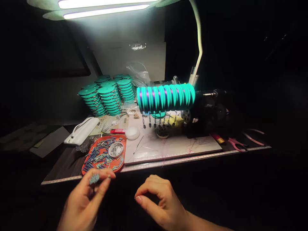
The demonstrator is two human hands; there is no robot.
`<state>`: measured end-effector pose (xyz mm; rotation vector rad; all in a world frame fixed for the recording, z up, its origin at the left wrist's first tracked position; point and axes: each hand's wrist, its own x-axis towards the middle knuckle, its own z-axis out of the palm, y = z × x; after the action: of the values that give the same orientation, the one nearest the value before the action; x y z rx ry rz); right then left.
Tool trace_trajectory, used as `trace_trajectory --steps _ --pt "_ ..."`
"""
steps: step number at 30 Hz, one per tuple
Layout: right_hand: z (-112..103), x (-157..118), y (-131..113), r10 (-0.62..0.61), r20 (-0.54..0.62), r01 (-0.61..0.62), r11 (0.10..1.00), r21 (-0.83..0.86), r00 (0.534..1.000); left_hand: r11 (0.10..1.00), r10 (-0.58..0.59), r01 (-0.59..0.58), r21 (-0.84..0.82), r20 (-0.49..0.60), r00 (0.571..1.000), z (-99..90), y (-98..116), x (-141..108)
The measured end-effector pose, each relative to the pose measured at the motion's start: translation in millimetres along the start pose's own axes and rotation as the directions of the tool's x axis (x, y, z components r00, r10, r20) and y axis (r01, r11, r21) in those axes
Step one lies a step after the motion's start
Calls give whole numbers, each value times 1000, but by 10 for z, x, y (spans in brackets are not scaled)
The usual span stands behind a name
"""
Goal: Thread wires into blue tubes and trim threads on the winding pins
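Observation:
My left hand (83, 199) is in front of the orange tray, with thumb and forefinger pinched on a tiny bead-like piece (109, 176). A grey-blue ribbed bundle (94, 179) also sits in that hand, against the forefinger. To the right, my right hand (158, 199) is closed, its thumb and forefinger tips together; whatever may be between them is too small to see. The orange tray (124, 141) carries many blue, green and grey striped pieces (92, 155) and a white dish of small silvery bits (116, 149).
Turquoise spools (166, 98) with purple thread line a machine's shaft (209, 94), small weights hanging below. More spools (108, 93) are stacked behind. Pink-handled scissors (237, 144) and pliers (252, 138) lie right. A white lid (132, 132) and tweezers-like tool (138, 145) rest on the board (178, 150).

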<state>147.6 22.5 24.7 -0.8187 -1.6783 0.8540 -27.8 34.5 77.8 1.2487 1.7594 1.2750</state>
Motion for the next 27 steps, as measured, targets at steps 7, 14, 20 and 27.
trace_trajectory --steps 7,14,20,27 --pt "13 -112 44 -156 77 168 966 -198 985 780 -459 480 -402 154 875 160 -542 -493" --pt "10 -129 66 -242 60 249 911 -330 968 664 -520 525 -532 175 836 251 -574 -523" --pt "32 -134 84 -267 64 270 874 -405 961 668 -517 508 -544 152 842 260 -594 -542" --pt "42 -139 98 -280 66 280 859 -429 958 676 -512 501 -541 145 847 269 -579 -539"
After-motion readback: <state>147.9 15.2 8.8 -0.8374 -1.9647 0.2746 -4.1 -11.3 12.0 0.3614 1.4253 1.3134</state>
